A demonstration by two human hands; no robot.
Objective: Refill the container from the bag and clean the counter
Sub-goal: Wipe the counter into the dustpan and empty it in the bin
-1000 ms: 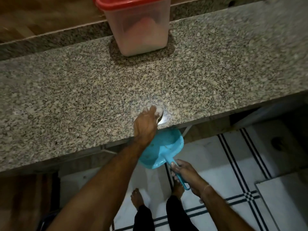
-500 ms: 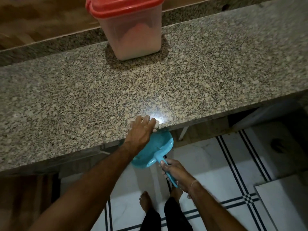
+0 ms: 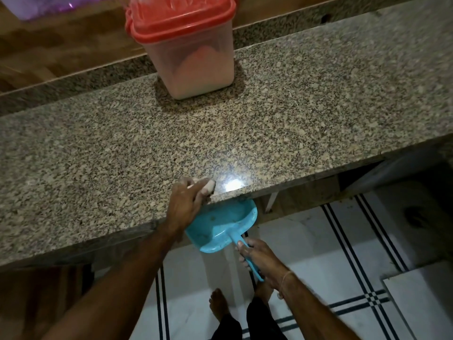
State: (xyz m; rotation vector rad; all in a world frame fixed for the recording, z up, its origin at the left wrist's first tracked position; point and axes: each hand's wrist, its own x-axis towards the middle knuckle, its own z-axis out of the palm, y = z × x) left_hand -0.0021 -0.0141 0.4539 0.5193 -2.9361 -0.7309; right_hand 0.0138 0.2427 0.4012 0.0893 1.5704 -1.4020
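Note:
A clear container with a red lid stands at the back of the granite counter, with pinkish powder inside. My left hand rests on the counter's front edge, its fingers curled and pale with dust. Whether they hold anything cannot be told. Just below the edge, my right hand grips the handle of a blue dustpan. The pan's mouth sits under the counter lip, right beneath my left hand. No bag is in view.
A bright light reflection shines on the counter beside my left fingers. A purple plastic thing shows at the top left. Below lie a white tiled floor with dark stripes and my bare feet.
My left hand has drawn back from the counter surface to its front edge and slid a little left. The dustpan has followed beneath it.

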